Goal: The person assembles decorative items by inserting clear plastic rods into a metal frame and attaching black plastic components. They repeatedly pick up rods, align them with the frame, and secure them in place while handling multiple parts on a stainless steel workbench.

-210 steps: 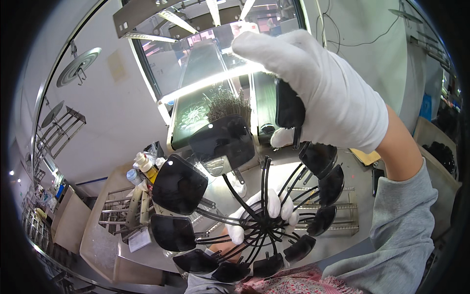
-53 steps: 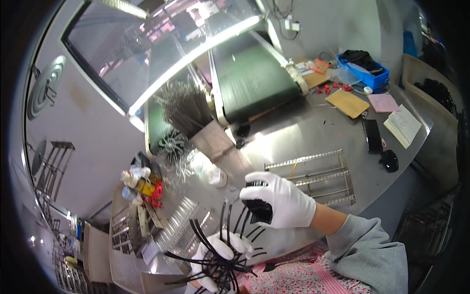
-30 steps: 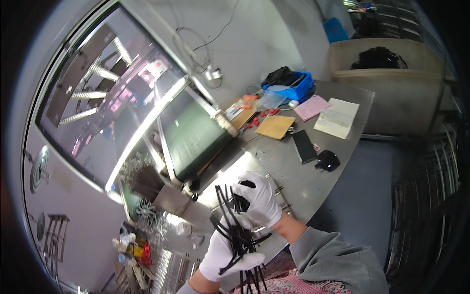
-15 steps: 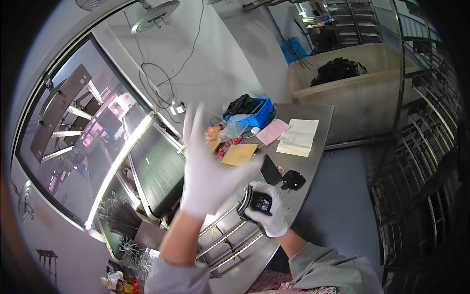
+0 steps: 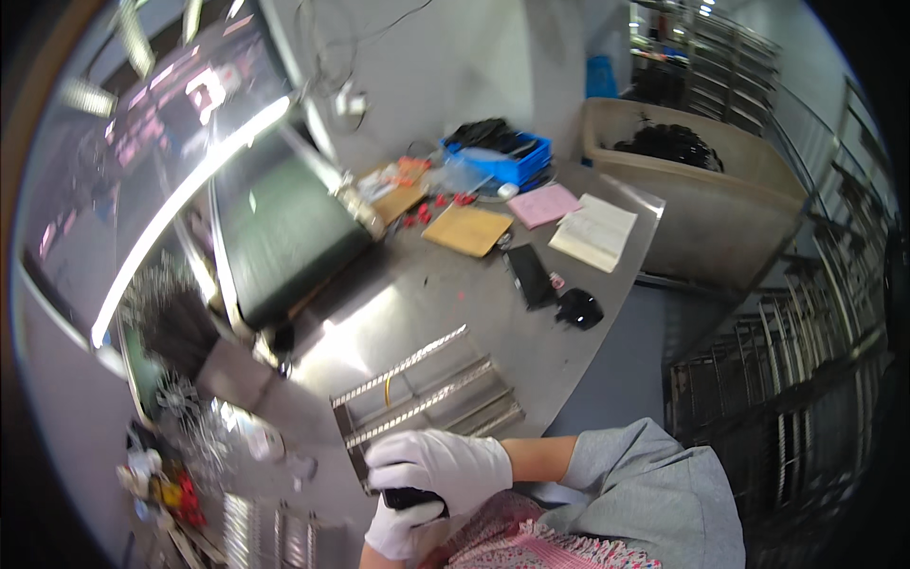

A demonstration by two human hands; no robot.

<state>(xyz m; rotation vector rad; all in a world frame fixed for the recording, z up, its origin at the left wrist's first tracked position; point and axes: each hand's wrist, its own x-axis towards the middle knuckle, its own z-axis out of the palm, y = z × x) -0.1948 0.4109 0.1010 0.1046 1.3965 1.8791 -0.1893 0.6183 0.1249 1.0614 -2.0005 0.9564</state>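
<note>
Both hands wear white gloves and are together low in the view, close to my body. My right hand (image 5: pixel 445 467) is closed over the top of a glossy black part (image 5: pixel 413 498), fingers pointing left. Under it, my left hand (image 5: pixel 396 531) grips the same part from below. Only a small dark strip of the part shows between the gloves; the rest is hidden. Just beyond the hands lies a metal rack with perforated bars (image 5: pixel 417 408) on the steel table (image 5: pixel 427 303).
On the table lie a black shell-shaped piece (image 5: pixel 578 309), a flat black rectangular thing (image 5: pixel 529 276), a brown envelope (image 5: pixel 466 229), pink paper (image 5: pixel 543 204), an open notebook (image 5: pixel 595 232) and a blue bin (image 5: pixel 521 166). A green conveyor belt (image 5: pixel 284 228) stands left, a large tub (image 5: pixel 701 218) far right.
My left hand, raised and spread before, has come down to the black part. My right hand has moved down and left with the part toward my body. The view has shifted.
</note>
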